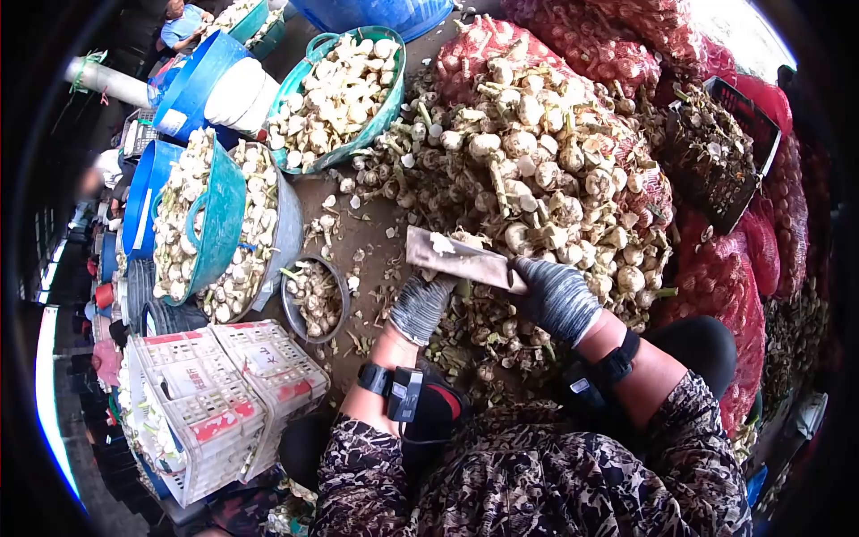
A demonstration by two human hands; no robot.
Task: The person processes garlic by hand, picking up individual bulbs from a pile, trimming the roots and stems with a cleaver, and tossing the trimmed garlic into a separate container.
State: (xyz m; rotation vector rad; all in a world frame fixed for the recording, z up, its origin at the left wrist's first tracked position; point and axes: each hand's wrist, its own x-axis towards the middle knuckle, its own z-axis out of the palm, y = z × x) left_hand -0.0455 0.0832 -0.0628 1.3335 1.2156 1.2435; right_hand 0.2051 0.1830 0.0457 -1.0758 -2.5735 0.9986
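My right hand (557, 294), in a grey knit glove, is closed around the end of a cleaver (465, 261); its grip is hidden by the fingers. The wide, dull blade points left, with a pale scrap stuck near its tip. My left hand (422, 306), gloved the same way, is closed just below the blade, which hides its fingertips and whatever they hold. Beyond both hands rises a large heap of garlic bulbs (537, 161), some with stalks. Trimmings and loose skins lie under and around the hands.
Red mesh sacks (707, 304) and a black crate (756, 134) stand at right. At left are a green tub (394, 94) and another green tub (219, 210) of garlic, a small bucket (343, 309) and white crates (201, 380). Another person (183, 22) is far off.
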